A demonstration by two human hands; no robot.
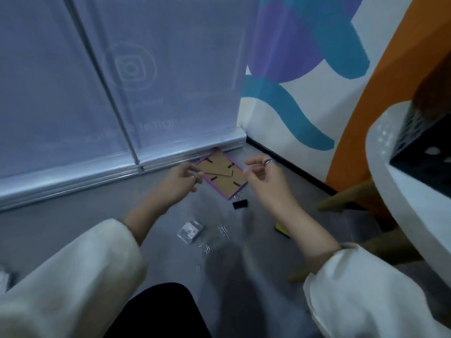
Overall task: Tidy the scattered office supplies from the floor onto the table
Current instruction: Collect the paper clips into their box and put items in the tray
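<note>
On the grey floor (73, 230) at the foot of the banner stand (117, 167), I reach both hands toward the picture frame (223, 175), which lies face down with its cardboard back and purple edge showing, at the far end of the scatter. The frame sits diagonally, its long axis running from far left, tucked against the banner's base rail, to near right, where a black binder clip (240, 203) lies just beside its near corner. It lies squarely between my two hands: my left hand (181, 178) is at its left edge, fingertips curled inward and meeting that edge, though I cannot tell whether they already pinch it; my right hand (262, 175), with a ring on one finger, hovers at the right edge, fingers loosely bent and apart, thumb spread from them, apparently holding nothing. Both hands stand about equally close, so I judge a two-handed lift by the opposite long edges is the coming move. Nearer to me, untouched, lie a small clear packet (190, 231), a spill of loose staples or pins (214, 240) too small to name surely, and a yellow-and-black item (281, 230) partly hidden behind my right forearm. The white round table (390, 191) curves in at the right, a black perforated organiser (424, 140) on it.
</note>
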